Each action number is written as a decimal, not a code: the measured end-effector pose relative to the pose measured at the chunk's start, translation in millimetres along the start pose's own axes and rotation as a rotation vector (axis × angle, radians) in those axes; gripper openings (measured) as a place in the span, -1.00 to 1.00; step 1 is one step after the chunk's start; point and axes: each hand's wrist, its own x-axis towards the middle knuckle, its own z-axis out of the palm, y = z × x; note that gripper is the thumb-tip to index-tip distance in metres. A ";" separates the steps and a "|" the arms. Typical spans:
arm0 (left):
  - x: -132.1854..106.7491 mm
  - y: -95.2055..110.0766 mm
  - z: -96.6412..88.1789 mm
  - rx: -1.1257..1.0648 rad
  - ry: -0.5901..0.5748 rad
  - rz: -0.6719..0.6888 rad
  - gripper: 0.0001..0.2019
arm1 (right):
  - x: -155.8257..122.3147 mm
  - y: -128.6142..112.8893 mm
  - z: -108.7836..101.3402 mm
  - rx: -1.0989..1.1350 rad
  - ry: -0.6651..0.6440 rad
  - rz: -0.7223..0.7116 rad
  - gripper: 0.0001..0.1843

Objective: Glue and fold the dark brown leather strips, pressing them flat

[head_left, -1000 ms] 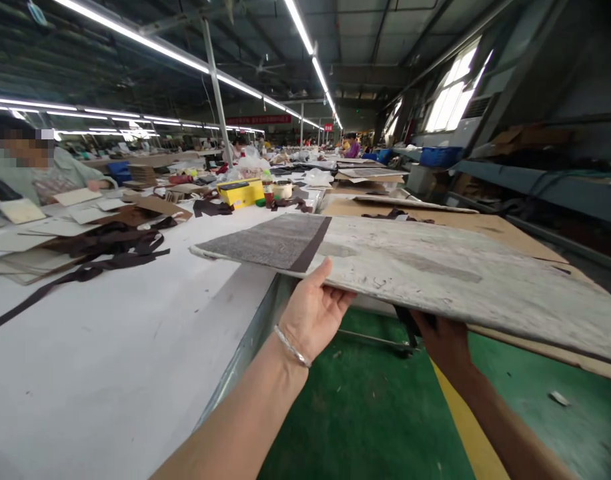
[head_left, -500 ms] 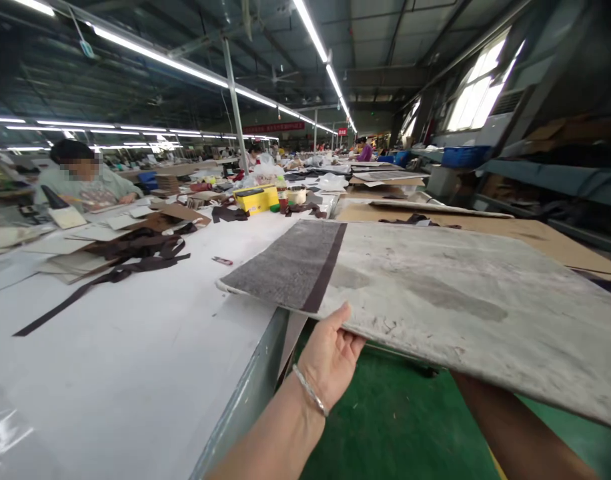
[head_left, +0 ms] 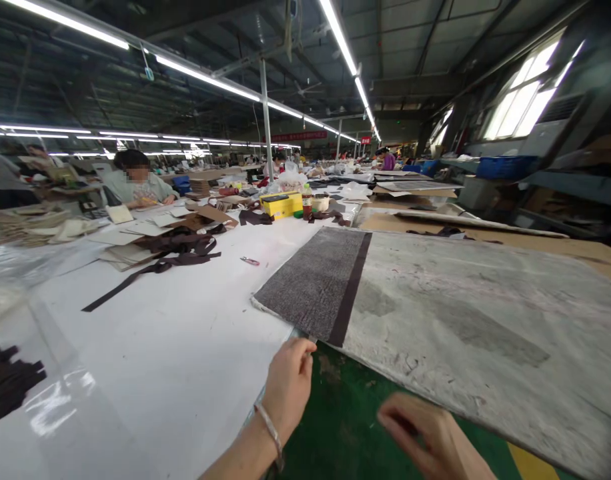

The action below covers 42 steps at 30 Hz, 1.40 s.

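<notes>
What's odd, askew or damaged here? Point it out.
The large pale panel looks soiled: darker patches blotch its face, and dark marks dot its near edge. A dark strip trails loosely across the white tabletop.

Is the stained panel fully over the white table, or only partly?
Only partly: the stained panel overlaps the white tabletop with its dark grey end, while its pale length runs beyond it, green floor showing below.
</notes>
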 end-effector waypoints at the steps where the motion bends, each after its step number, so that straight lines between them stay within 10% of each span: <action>1: 2.4 -1.3 -7.8 0.062 0.028 0.065 -0.68 | 19.8 -6.7 -10.1 -0.062 0.039 -0.052 -0.72; 9: 22.2 -10.5 -3.2 0.334 -0.034 0.385 -0.44 | 124.7 -15.2 -11.3 -0.571 0.049 -0.216 -0.92; 42: 25.2 -23.5 7.6 0.417 -0.033 0.415 -0.44 | 141.6 -15.4 -22.2 -0.378 -0.058 -0.119 -0.78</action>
